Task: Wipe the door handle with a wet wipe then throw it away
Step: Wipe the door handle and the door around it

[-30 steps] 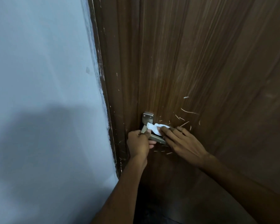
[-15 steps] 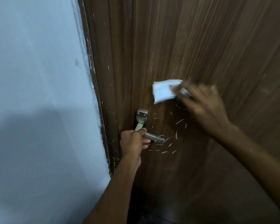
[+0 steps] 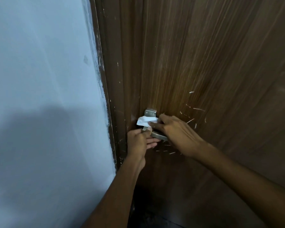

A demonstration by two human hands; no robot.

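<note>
A metal lever door handle (image 3: 158, 135) with a square mounting plate (image 3: 150, 113) sits on the brown wooden door (image 3: 204, 63). My left hand (image 3: 138, 140) grips the lever near its pivot from below. My right hand (image 3: 176, 130) presses a white wet wipe (image 3: 146, 121) against the neck of the handle, just under the plate. The fingers cover most of the lever; only its right tip shows.
A pale blue wall (image 3: 39, 96) fills the left side, meeting the dark door frame (image 3: 109, 96). White scratch marks (image 3: 192, 112) dot the door around the handle. The floor below is dark.
My right hand, which had lifted the wipe up and away from the door half a second ago, has come back down and pressed it onto the handle. The left hand kept its grip.
</note>
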